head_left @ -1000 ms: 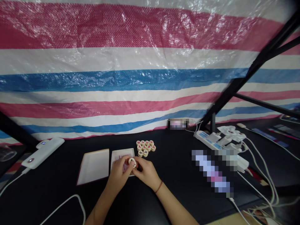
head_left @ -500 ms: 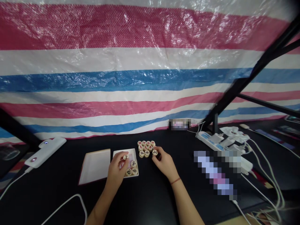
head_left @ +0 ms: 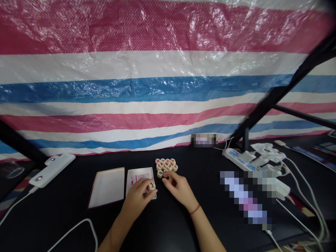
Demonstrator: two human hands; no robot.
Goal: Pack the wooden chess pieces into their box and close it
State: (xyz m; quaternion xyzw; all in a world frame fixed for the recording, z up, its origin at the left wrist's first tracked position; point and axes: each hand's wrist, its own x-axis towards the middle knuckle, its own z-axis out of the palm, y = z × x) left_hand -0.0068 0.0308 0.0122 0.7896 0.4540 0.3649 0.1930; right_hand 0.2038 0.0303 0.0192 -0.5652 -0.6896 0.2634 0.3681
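Observation:
My left hand (head_left: 138,197) pinches a round wooden chess piece (head_left: 152,186) with a black mark, held over the near right corner of a small white box (head_left: 139,174). Another piece shows under my fingers in the box. My right hand (head_left: 178,187) rests just right of it, fingertips curled at the near edge of a cluster of several chess pieces (head_left: 165,166) laid flat on the black table; whether it grips one I cannot tell. A red cord circles my right wrist.
The white box lid (head_left: 107,186) lies left of the box. A white power bank (head_left: 51,169) with a cable sits far left. Power strips with plugs and white cables (head_left: 258,159) crowd the right. A striped tarp hangs behind the black table (head_left: 65,217).
My left hand lifted a black-marked piece out of the box toward its near right corner. My right hand drew back from the cluster's right side to its near edge.

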